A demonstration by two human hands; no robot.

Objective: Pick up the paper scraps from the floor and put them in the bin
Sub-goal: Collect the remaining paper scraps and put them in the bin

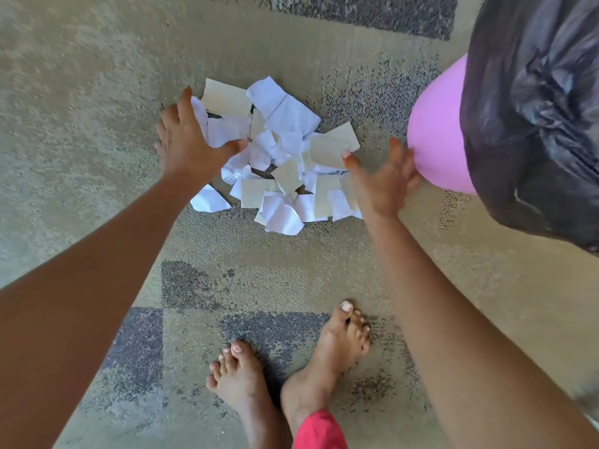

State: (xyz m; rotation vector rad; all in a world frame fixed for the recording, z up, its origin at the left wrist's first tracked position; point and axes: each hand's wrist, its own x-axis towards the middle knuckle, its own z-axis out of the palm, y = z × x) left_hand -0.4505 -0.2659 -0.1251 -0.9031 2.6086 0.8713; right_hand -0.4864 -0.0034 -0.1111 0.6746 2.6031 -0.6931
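Flanking paper scraps (285,121) beside the bag-lined bin (436,140), left hand (188,144) and right hand (384,184) have grips released.

Paper scraps (275,157): mix of plain white and pale tan, a few white ones with faint dark pen marks. Bin (437,134) is pink, with a glossy black liner (534,124) (grey highlights on the folds). Carpet (81,92) is beige with blocky speckled charcoal-grey patches; trouser hem (319,431) is red.

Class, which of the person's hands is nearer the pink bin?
Right. The right hand is beside the pink bin, fingers at its side; the left hand is across the paper scraps, farther away.
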